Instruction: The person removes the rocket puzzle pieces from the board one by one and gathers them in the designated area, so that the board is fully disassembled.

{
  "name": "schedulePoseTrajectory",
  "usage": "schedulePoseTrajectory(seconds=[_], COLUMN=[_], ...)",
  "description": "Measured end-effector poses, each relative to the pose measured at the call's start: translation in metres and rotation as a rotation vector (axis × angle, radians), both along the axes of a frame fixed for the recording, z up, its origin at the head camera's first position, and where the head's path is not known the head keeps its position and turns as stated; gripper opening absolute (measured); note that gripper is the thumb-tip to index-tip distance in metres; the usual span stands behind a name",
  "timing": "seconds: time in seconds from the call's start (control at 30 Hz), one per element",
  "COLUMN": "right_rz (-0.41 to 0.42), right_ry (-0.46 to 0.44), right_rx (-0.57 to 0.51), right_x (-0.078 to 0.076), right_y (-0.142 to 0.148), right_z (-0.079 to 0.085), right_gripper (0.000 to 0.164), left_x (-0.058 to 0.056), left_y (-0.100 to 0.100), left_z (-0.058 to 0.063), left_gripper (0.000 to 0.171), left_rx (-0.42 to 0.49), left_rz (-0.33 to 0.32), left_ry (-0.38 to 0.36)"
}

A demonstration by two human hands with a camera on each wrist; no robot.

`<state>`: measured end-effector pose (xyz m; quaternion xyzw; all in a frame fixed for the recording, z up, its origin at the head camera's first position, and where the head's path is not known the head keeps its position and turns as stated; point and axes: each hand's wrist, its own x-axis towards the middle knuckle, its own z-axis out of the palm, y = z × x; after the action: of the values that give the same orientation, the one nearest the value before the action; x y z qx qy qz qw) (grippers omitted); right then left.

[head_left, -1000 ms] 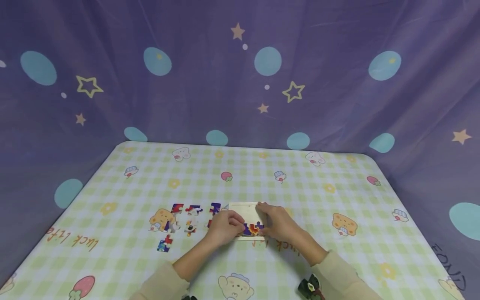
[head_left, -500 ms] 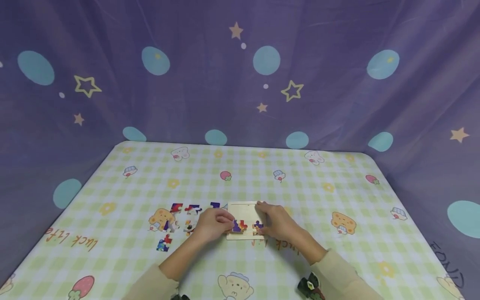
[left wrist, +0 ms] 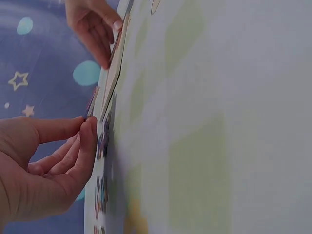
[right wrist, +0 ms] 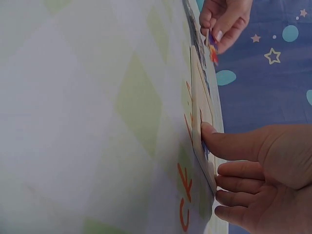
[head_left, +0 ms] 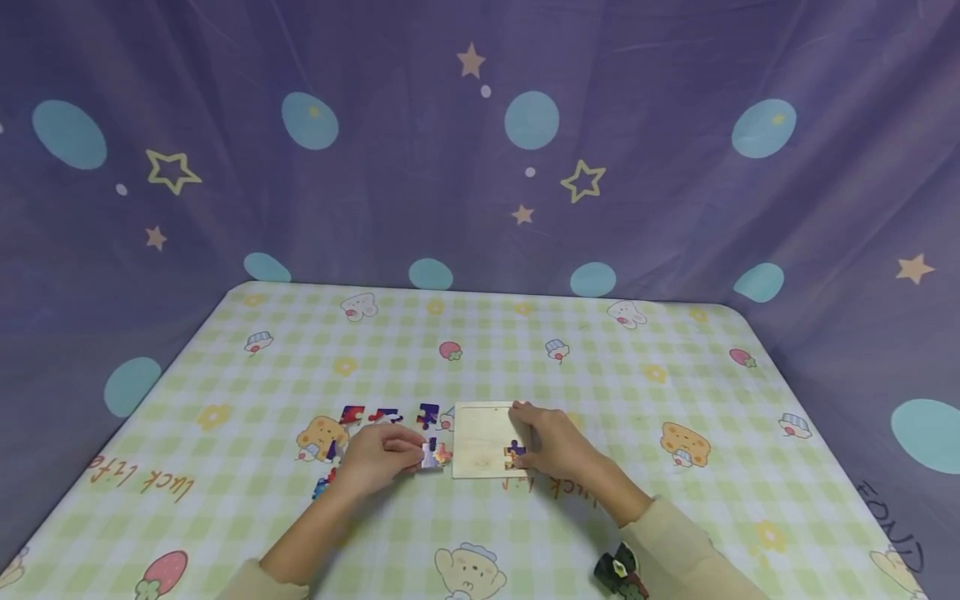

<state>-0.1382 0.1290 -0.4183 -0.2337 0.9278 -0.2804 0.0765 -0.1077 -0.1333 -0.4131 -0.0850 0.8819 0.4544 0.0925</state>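
Note:
My left hand [head_left: 378, 458] pinches a jigsaw piece [head_left: 441, 453] between thumb and forefinger, just left of a pale wooden puzzle tray [head_left: 480, 429]. In the right wrist view the held piece [right wrist: 213, 51] shows blue and orange-red; the left wrist view has this piece [left wrist: 91, 102] nearly edge-on, raised off the table. My right hand [head_left: 558, 446] grips the tray's right side, its thumb at the near right corner and its fingers along the edge. One purple and orange piece [head_left: 514, 452] lies in that corner, partly covered by the thumb.
Loose jigsaw pieces lie left of the tray: a red one [head_left: 352, 414], a purple and white one [head_left: 386, 415] and a dark purple one [head_left: 428, 415]. A blue and red piece [head_left: 322, 485] is partly hidden by my left hand. A checked cloth [head_left: 600, 375] covers the table.
My left hand has lifted the blue and orange piece out of the tray and carried it left, past the tray's edge. The right hand stays at the tray.

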Motion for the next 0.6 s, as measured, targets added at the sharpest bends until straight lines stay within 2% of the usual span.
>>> schedulePoseTrajectory(seconds=[0.13, 0.27, 0.6], right_rz=[0.007, 0.002, -0.002], right_ry=[0.003, 0.001, 0.003], right_rx=[0.004, 0.005, -0.005], right_x=[-0.001, 0.0, -0.001], right_y=[0.0, 0.0, 0.0], right_z=[-0.001, -0.001, -0.001], right_gripper=[0.067, 0.067, 0.067], left_x=[0.005, 0.008, 0.016], left_y=[-0.013, -0.029, -0.066], left_z=[0.005, 0.008, 0.009], left_gripper=[0.015, 0.017, 0.017], left_rx=[0.02, 0.023, -0.084], left_rz=[0.007, -0.023, -0.096], left_ry=[-0.005, -0.001, -0.054])
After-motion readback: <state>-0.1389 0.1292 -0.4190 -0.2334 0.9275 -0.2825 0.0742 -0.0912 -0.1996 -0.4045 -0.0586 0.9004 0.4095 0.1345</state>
